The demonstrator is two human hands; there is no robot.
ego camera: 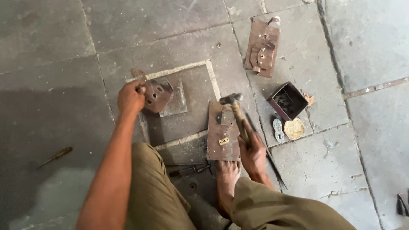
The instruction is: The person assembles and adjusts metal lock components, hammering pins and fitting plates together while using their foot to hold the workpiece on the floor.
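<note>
Grey stone floor, cracked slabs. Left hand (130,97) clenches a rusty perforated plate (156,94) on a flat steel block (177,100); it looks stiff, heavy, best gripped by its edge. Right hand (252,150) wraps the hammer (237,114) handle, resting on a lock plate (223,132).

The left hand (130,97) gripped a rusty plate (156,94) left of the flat lock plate (222,131). The right hand (252,151) held a hammer (237,111) over that lock plate. A small open box (288,101) sat to its right.
</note>
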